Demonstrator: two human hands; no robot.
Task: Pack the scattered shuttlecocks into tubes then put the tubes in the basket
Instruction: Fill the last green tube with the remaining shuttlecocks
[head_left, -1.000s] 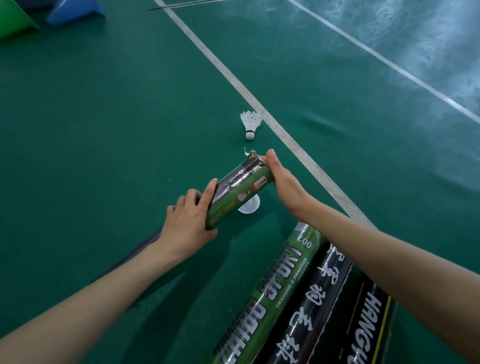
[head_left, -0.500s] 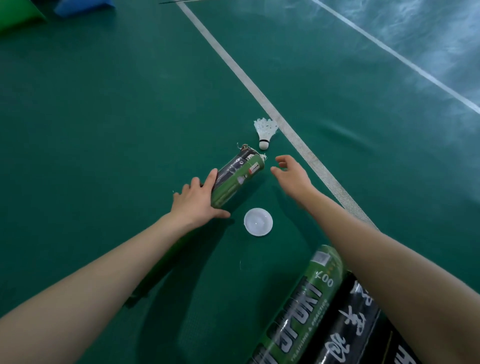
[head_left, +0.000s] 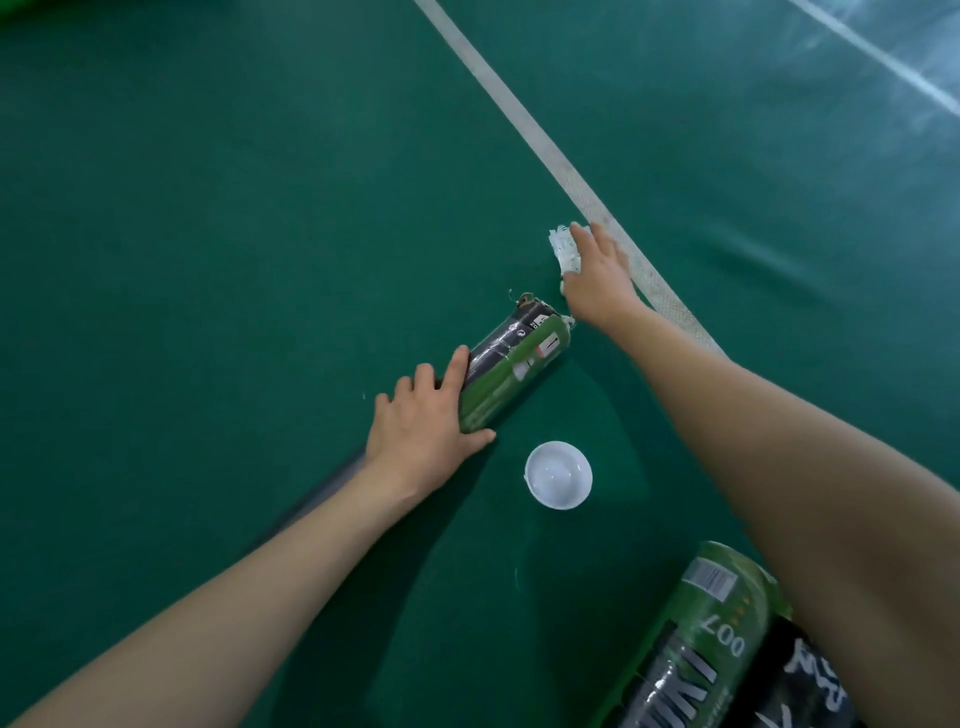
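L hand (head_left: 421, 431) clamps the green-black shuttlecock tube (head_left: 511, 371), lying on the floor (head_left: 208, 208), far mouth open. White cap (head_left: 558, 474) loose, just right of tube. Shuttlecock (head_left: 563, 249) just beyond tube mouth, under R hand (head_left: 597, 280); pinch closed or not, can't tell. Risk: hard squeeze crushes skirt, tube rolls. Skirt white, ragged-looking.

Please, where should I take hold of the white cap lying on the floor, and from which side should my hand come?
Take the cap by its rim, coming straight down from above, thumb and finger on opposite edges. It lies flat on the floor, hollow side seemingly up, and its wall looks low, so a sideways grip finds little.
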